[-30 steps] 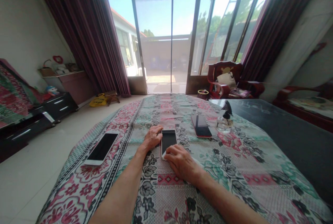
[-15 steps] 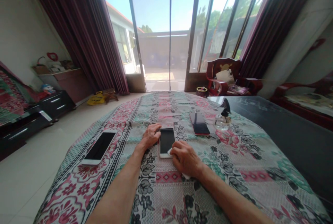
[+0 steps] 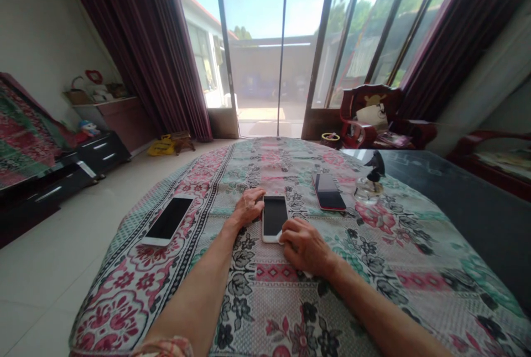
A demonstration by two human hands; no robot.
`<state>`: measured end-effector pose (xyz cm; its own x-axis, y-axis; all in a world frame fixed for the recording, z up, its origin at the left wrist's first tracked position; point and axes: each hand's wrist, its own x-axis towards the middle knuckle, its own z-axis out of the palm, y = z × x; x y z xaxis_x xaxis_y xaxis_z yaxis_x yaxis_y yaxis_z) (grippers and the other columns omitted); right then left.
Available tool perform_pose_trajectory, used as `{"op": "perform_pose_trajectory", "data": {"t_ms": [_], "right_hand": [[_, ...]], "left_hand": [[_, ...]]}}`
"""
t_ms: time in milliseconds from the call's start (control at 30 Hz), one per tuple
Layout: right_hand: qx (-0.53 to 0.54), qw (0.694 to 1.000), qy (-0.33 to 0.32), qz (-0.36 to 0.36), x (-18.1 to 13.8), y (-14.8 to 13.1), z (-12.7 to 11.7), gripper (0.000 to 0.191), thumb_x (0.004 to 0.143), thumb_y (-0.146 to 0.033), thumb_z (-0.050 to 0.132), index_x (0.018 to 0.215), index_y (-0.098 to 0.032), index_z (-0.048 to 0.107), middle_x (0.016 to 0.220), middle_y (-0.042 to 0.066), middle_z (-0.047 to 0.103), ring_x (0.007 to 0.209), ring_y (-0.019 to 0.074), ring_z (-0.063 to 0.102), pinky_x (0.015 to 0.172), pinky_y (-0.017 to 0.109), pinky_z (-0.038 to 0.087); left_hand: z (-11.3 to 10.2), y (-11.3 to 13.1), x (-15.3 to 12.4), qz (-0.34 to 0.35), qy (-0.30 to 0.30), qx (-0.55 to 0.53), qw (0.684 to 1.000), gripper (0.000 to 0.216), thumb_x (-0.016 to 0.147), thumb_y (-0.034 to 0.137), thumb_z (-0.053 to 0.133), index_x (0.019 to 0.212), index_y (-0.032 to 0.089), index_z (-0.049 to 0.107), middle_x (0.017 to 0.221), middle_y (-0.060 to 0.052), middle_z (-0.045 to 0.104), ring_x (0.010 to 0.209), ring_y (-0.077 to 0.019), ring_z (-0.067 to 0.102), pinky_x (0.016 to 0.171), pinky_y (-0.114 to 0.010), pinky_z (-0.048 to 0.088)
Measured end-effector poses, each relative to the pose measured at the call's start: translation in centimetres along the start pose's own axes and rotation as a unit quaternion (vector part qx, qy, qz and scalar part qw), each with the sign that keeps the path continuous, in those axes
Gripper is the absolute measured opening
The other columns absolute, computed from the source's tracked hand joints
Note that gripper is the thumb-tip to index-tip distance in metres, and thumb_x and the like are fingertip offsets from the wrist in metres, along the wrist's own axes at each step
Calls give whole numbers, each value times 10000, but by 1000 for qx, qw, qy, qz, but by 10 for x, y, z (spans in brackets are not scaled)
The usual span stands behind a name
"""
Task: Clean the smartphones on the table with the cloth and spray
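A white smartphone [image 3: 275, 216] with a dark screen lies flat on the patterned tablecloth in front of me. My left hand [image 3: 250, 206] is at its upper left edge, fingers bent and gripping the side. At the phone's lower right corner, my right hand [image 3: 307, 247] has its fingers closed on a white wipe [image 3: 281, 237], which presses on that corner. Most of the wipe is hidden under the hand; whether it is paper or cloth I cannot tell.
A larger white smartphone [image 3: 169, 221] lies to the left, a red-edged smartphone [image 3: 329, 192] to the right. Beside that one stands a clear glass ornament with a dark figure [image 3: 369, 183]. The floral tablecloth [image 3: 199, 302] covers the round table; a dark tabletop [image 3: 456, 191] adjoins at right.
The view has tilted down and turned slightly left. Against the phone, my right hand and the wipe have slid a little to the right; my left hand stays at the edge.
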<state>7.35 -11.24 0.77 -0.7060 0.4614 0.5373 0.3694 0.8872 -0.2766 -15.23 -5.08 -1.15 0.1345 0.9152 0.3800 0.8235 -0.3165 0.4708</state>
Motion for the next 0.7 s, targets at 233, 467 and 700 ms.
{"op": "perform_pose_trajectory", "data": {"t_ms": [233,467,700], "right_hand": [[16,997,50,48,-13,14,-20,190,697,-44,494,703,-201,601,748,35,569,725,166,538,700,312,453],[34,999,9,-10,-7,1,-8,205,815,-82,500,891,-209,643,908,58,602,850,176,545,802,340,452],[10,1000,-3,2,-5,2,-5,178,744,-65,531,794,-194,643,839,49,581,811,174,530,777,327,438]], "left_hand": [[3,-4,0,1,2,-4,1000,382,750,116,514,1091,184,673,1233,-59,638,1200,-209,534,1087,-322,370],[3,-6,0,18,4,-2,1000,381,759,114,495,1096,159,669,1235,-66,636,1195,-209,534,1090,-323,363],[3,-6,1,15,3,-6,1000,387,762,119,499,1112,146,662,1250,-82,628,1198,-203,538,1089,-311,365]]}}
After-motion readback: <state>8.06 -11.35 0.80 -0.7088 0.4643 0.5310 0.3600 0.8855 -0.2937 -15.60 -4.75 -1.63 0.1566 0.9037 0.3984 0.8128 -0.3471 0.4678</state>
